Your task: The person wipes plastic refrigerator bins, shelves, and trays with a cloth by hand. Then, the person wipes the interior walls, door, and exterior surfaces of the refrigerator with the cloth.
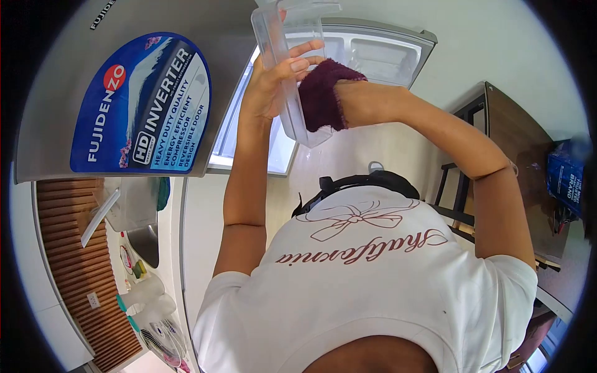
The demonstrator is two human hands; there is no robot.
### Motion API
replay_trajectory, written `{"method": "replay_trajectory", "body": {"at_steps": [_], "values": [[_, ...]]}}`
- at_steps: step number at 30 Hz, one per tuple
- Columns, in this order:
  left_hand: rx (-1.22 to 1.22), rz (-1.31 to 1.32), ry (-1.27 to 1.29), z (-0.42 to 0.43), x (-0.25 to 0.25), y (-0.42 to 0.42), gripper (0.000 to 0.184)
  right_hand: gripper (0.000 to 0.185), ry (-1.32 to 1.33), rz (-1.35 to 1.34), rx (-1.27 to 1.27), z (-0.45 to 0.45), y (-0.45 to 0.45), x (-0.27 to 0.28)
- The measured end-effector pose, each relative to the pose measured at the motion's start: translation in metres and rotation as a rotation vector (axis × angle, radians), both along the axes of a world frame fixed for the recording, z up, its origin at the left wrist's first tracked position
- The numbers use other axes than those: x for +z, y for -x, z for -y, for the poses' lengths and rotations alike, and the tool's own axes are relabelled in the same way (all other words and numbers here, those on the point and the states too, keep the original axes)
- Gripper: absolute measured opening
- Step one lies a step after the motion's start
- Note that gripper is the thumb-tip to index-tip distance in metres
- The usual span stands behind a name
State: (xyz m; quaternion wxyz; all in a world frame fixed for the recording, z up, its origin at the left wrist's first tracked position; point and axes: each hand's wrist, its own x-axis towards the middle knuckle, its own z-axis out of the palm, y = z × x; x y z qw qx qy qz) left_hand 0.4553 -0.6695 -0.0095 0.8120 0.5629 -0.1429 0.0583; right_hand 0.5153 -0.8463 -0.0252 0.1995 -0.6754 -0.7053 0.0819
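A clear plastic bin (283, 81) is held up in front of the open refrigerator (224, 140). My left hand (273, 81) grips it from the left, with fingers curled round its wall. A dark purple fluffy cloth (321, 96) covers the fingers of my right hand (364, 104) and rests against the bin's inner side. The cloth hides my right fingertips.
The open refrigerator door (385, 56) with its white shelves stands behind the bin. A brown table (516, 130) holding a blue package (564, 177) is at the right. At the lower left, a counter carries containers and a fan (163, 342).
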Motion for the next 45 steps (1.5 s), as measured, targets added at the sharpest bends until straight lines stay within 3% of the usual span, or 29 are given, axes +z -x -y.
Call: {"method": "replay_trajectory", "body": {"at_steps": [2, 4, 5, 7, 8, 10, 11, 13, 15, 17, 18, 19, 22, 26, 32, 34, 44, 45], "values": [[0.063, 0.035, -0.122, -0.005, 0.003, 0.001, 0.094, 0.012, -0.148, -0.033, 0.08, 0.007, -0.008, 0.002], [0.083, 0.048, -0.072, -0.018, 0.004, 0.003, 0.095, 0.012, 0.213, -0.052, -0.083, 0.019, -0.017, 0.007], [0.103, 0.063, -0.021, -0.028, 0.004, 0.003, 0.095, 0.016, -0.027, -0.212, 0.025, 0.029, -0.038, -0.025], [0.083, 0.141, -0.015, -0.044, -0.002, 0.002, 0.095, 0.029, -0.052, -0.7, -0.125, 0.049, -0.051, -0.018], [0.087, 0.154, 0.0, -0.045, 0.001, 0.004, 0.095, 0.029, -0.053, -0.7, -0.122, 0.059, -0.049, -0.022], [0.078, 0.194, 0.022, -0.044, 0.005, 0.001, 0.094, 0.045, -0.426, -0.672, -0.411, 0.074, -0.031, -0.033], [0.075, 0.191, 0.022, -0.041, 0.005, 0.0, 0.094, 0.045, -0.427, -0.674, -0.414, 0.072, -0.022, -0.039], [0.066, 0.197, 0.025, -0.031, 0.008, -0.006, 0.096, 0.057, -0.522, -0.346, -0.17, 0.054, -0.004, -0.042], [0.001, 0.16, 0.08, -0.015, 0.012, -0.009, 0.096, 0.025, -0.35, -0.094, -0.258, 0.02, 0.032, -0.013], [-0.06, 0.133, 0.133, -0.008, 0.014, -0.011, 0.097, 0.022, -0.291, 0.011, -0.291, -0.003, 0.039, 0.003], [0.039, 0.114, -0.003, -0.007, 0.014, -0.01, 0.096, 0.019, -0.229, 0.107, -0.316, -0.006, 0.042, 0.006], [0.142, 0.106, -0.141, -0.007, 0.015, -0.011, 0.095, 0.019, -0.231, 0.114, -0.316, -0.007, 0.039, 0.002], [0.195, -0.008, -0.163, -0.002, 0.008, -0.01, 0.096, 0.02, -0.495, 0.19, -0.373, -0.01, 0.035, -0.028], [0.246, 0.013, -0.231, 0.004, 0.005, -0.009, 0.094, 0.021, -0.462, 0.179, -0.319, -0.013, 0.028, -0.028], [0.275, 0.019, -0.202, 0.005, 0.003, -0.003, 0.09, 0.023, 0.007, 0.0, -0.304, -0.012, 0.031, -0.007], [0.248, 0.012, -0.201, 0.002, 0.0, -0.004, 0.09, 0.025, -0.32, 0.089, -0.266, -0.013, 0.028, -0.02], [0.26, 0.199, -0.108, -0.01, 0.012, 0.004, 0.094, 0.024, -0.272, 0.223, -0.35, -0.001, 0.028, -0.005], [0.261, 0.201, -0.11, -0.015, 0.013, 0.004, 0.094, 0.025, -0.523, 0.238, -0.383, 0.005, 0.024, -0.022]]}}
